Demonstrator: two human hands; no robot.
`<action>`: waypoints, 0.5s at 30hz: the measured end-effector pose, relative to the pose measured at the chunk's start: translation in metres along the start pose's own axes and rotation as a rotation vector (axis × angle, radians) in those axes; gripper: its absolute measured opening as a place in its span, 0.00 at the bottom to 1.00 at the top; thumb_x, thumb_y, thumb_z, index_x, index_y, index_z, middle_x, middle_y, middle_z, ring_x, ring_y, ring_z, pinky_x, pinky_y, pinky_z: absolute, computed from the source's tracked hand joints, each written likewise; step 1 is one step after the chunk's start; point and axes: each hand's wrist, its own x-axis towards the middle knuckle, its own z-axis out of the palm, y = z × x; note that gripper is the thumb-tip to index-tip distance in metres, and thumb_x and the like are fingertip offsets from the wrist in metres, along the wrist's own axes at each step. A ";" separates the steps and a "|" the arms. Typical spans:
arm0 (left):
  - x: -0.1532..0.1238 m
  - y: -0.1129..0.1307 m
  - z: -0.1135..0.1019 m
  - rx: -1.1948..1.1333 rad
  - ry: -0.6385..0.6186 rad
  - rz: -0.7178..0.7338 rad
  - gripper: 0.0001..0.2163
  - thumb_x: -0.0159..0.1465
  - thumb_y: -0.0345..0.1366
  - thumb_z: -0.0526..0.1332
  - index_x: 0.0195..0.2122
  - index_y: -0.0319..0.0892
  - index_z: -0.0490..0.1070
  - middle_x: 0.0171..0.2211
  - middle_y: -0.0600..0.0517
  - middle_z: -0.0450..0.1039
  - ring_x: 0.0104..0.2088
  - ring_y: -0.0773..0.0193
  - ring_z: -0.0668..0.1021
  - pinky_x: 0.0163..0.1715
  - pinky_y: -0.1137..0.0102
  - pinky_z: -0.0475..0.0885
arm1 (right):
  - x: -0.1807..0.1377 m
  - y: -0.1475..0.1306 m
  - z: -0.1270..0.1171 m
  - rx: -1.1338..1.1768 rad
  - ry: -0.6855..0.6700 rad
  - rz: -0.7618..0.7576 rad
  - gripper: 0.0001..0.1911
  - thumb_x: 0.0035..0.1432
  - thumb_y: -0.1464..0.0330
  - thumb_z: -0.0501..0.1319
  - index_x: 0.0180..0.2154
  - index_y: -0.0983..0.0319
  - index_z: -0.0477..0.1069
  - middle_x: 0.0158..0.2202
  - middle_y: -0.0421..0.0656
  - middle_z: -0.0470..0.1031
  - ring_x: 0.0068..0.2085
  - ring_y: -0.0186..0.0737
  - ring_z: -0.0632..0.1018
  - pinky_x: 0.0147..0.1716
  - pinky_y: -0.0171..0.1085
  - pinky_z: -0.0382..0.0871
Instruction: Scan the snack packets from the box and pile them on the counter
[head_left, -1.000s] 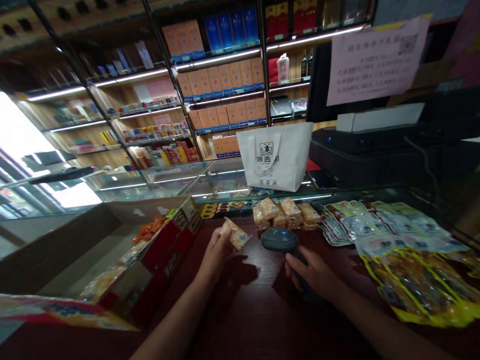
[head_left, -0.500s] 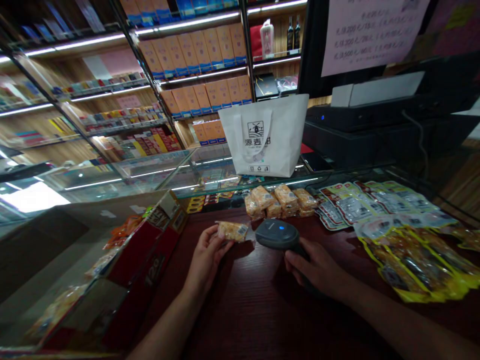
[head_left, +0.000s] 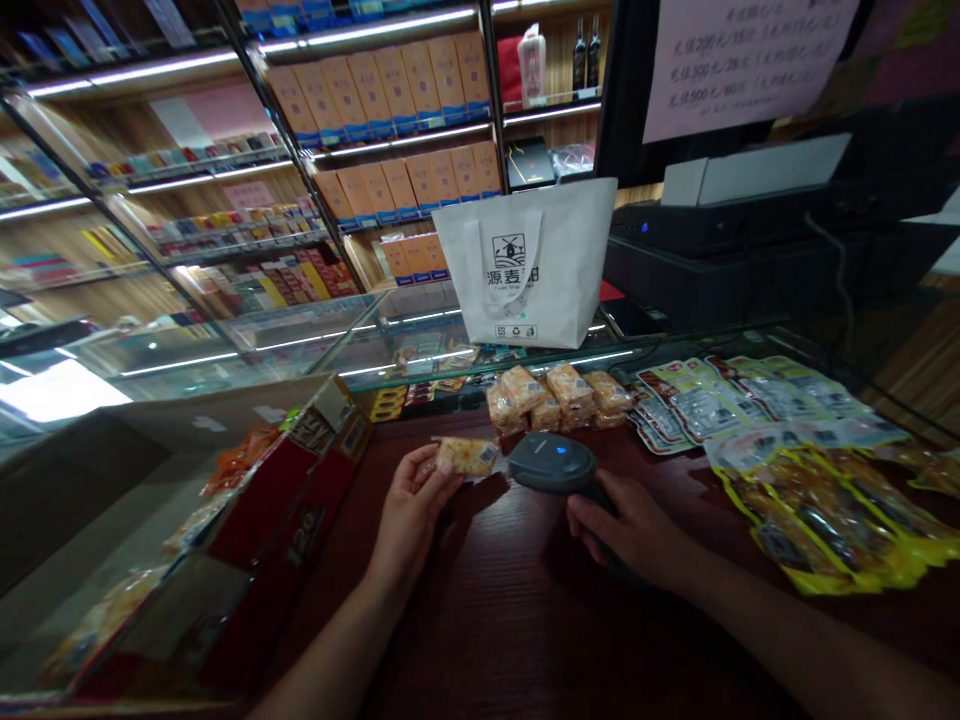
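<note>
Between the fingers of my left hand (head_left: pixel 414 500) is a small clear-wrapped snack pack (head_left: pixel 469 456), pale golden, with a barcode label at its right end. My right hand (head_left: pixel 634 525) is wrapped round the handle of a dark grey barcode scanner (head_left: pixel 551 463), which shows a blue light on top. The scanner's head points left at the pack, a short gap apart. Just behind them, several similar wrapped snack packs (head_left: pixel 574 393) are piled on the dark red-brown counter (head_left: pixel 480 600). The lower part of the scanner's handle is hidden by my right hand.
At the left stands an open cardboard box (head_left: pixel 300 520) holding some packets. A white tote bag (head_left: pixel 555 250) stands upright behind the packs on a glass case. Silver snack pouches (head_left: pixel 697 400) and yellow-edged food packs (head_left: pixel 832 510) lie at the right, below a black cash-register unit (head_left: pixel 720 270).
The snack pack in my left hand has tilted slightly and risen a little, its label still toward the scanner. My right hand keeps the scanner almost in place. The view has shifted slightly.
</note>
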 end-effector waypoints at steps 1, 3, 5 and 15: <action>0.000 0.000 0.000 -0.002 -0.004 0.011 0.23 0.46 0.38 0.77 0.42 0.41 0.73 0.42 0.50 0.78 0.45 0.59 0.81 0.50 0.62 0.78 | 0.000 0.000 0.000 0.002 0.002 -0.003 0.19 0.66 0.52 0.55 0.31 0.59 0.66 0.20 0.36 0.69 0.19 0.34 0.72 0.19 0.33 0.64; 0.000 -0.001 0.001 -0.010 -0.008 0.026 0.23 0.46 0.38 0.77 0.42 0.41 0.74 0.42 0.50 0.78 0.45 0.60 0.81 0.50 0.62 0.78 | 0.000 0.001 0.000 0.007 0.009 -0.005 0.20 0.66 0.51 0.55 0.31 0.59 0.66 0.20 0.36 0.69 0.19 0.33 0.72 0.19 0.32 0.64; 0.001 0.000 0.001 -0.013 -0.003 0.022 0.24 0.45 0.38 0.78 0.42 0.41 0.73 0.42 0.51 0.78 0.44 0.61 0.80 0.49 0.64 0.78 | 0.000 0.001 0.001 0.013 0.015 -0.002 0.20 0.66 0.50 0.55 0.31 0.59 0.66 0.20 0.36 0.69 0.18 0.33 0.71 0.19 0.32 0.64; 0.001 0.003 0.003 0.016 0.012 0.050 0.23 0.46 0.39 0.78 0.43 0.42 0.75 0.43 0.50 0.80 0.43 0.61 0.82 0.45 0.69 0.79 | 0.003 0.007 0.003 0.077 -0.012 0.038 0.20 0.64 0.49 0.57 0.33 0.59 0.65 0.25 0.38 0.72 0.18 0.32 0.71 0.17 0.31 0.62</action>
